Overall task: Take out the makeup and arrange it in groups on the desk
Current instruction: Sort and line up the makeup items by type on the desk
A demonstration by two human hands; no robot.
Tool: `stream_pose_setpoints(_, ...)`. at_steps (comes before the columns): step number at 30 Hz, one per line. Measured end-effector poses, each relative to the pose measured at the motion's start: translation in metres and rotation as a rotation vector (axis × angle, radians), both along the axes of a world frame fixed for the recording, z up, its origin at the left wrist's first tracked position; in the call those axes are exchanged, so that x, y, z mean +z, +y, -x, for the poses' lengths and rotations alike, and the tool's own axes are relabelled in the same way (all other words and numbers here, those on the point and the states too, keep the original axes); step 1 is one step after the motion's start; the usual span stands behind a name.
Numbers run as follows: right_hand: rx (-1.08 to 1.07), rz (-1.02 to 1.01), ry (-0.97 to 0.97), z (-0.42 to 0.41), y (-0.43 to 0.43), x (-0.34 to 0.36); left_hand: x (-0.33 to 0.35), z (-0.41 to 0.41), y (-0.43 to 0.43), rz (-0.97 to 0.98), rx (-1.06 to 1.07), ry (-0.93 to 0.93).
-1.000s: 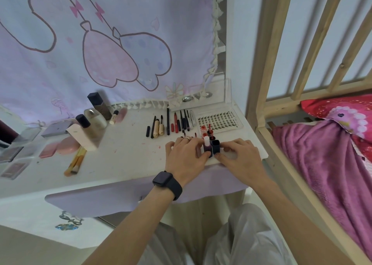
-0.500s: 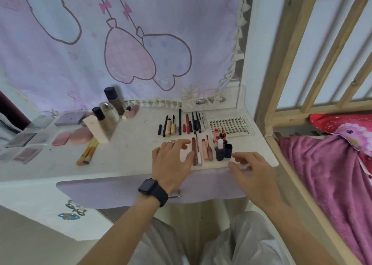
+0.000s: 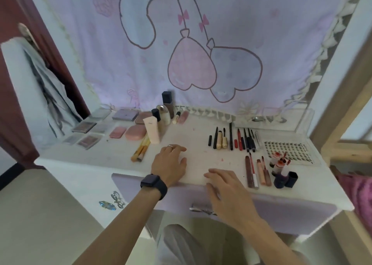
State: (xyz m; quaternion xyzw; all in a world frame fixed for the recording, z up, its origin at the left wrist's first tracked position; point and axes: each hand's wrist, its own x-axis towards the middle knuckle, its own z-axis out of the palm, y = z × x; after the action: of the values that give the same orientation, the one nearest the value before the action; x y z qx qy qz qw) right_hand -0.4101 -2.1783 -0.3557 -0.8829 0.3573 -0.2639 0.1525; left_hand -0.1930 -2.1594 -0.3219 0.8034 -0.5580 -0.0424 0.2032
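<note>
Now that the left hand (image 3: 170, 163) and right hand (image 3: 225, 188) have come off the lip tubes (image 3: 256, 173), those sit lined up just in front of the lash tray (image 3: 287, 152). Both hands lie loose and empty well to the tray's left, so sorting looks basically done imo.

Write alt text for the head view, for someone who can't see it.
Both hands are empty and open: the left hand rests on the white desk, the right hand at its front edge. Makeup lies in groups: palettes far left, then bottles and brushes, with pencils, lip glosses and a lash tray on the right.
</note>
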Motion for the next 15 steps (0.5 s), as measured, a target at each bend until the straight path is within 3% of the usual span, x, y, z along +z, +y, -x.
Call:
stream_pose_setpoints(10,0.094,0.289,0.056,-0.061,-0.037,-0.017,0.01,-0.041,-0.071,-0.021,-0.102,-0.011)
stream_pose_setpoints(15,0.072,0.305,0.021,-0.063,-0.035,-0.027,0.001,-0.055,-0.117,-0.023,-0.089,-0.205)
